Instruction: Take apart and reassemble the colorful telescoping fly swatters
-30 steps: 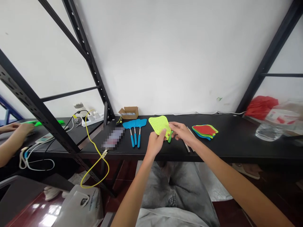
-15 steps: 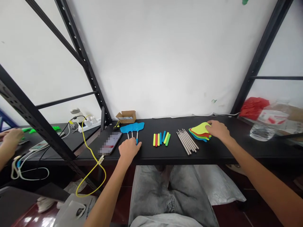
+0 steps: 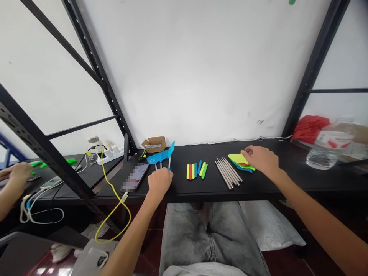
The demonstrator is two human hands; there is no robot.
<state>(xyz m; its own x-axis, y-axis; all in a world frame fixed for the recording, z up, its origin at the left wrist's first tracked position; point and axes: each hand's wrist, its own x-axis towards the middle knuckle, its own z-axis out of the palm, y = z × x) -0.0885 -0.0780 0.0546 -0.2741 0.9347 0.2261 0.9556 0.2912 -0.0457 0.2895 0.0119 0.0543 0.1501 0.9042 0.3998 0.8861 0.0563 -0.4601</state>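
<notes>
My left hand [image 3: 160,181] is closed round the handle of a small blue fly swatter [image 3: 170,150], whose head is tilted up off the table. Two more blue fly swatters [image 3: 156,157] lie just left of it, their lower ends hidden by the hand. My right hand [image 3: 262,159] pinches the edge of a yellow swatter head [image 3: 239,158], lifted slightly on top of a fanned stack of flat heads with red, green and blue ones [image 3: 249,168] beneath. Between the hands lie several coloured handle tubes [image 3: 196,170] and a bundle of thin metal rods [image 3: 228,173].
A phone [image 3: 135,177] with a yellow cable [image 3: 109,184] lies left, near a small open carton [image 3: 154,143]. A plastic bottle [image 3: 329,147] and a red bag [image 3: 310,129] stand right. Another person's hand [image 3: 20,172] is at far left, beyond the black frame post [image 3: 47,143].
My left hand has raised the rightmost blue fly swatter, turning its head edge-on. My right hand has moved left over the stack, with the yellow head at its fingers.
</notes>
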